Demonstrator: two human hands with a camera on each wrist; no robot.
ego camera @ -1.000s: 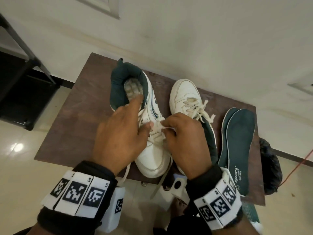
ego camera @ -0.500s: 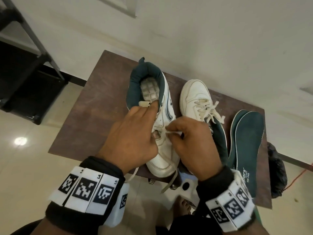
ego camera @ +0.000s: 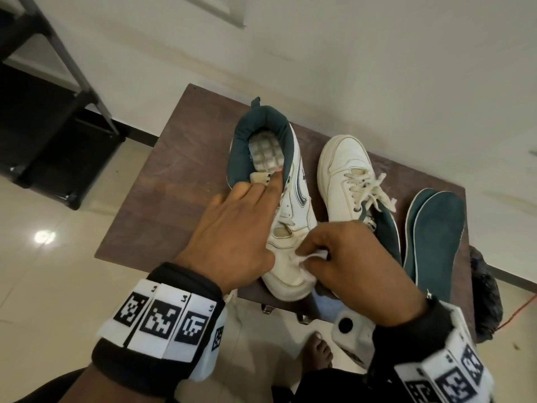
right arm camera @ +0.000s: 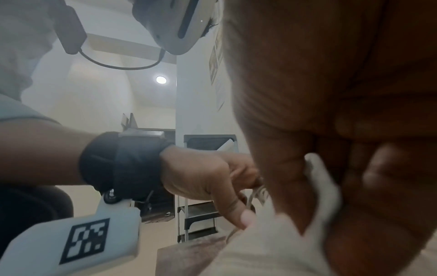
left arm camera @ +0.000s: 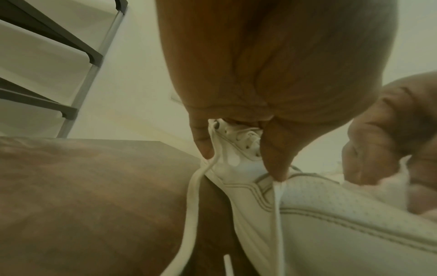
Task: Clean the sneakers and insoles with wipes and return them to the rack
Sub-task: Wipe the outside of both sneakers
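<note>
On the brown tabletop (ego camera: 162,199) we have both sneakers and, to the right, two green insoles (ego camera: 436,237) lying flat, taken out so each part can be wiped apart. We steady the left sneaker (ego camera: 293,205) with our left hand (ego camera: 232,237), its fingers (left arm camera: 274,160) clamped over the tongue and laces, holding it still against the rubbing. The other sneaker (ego camera: 343,175) waits just beside it, laces loose. Our right hand (ego camera: 357,266) presses a small white wipe (ego camera: 308,257) onto the near toe, fingers (ego camera: 312,247) curled together and pinching it.
</note>
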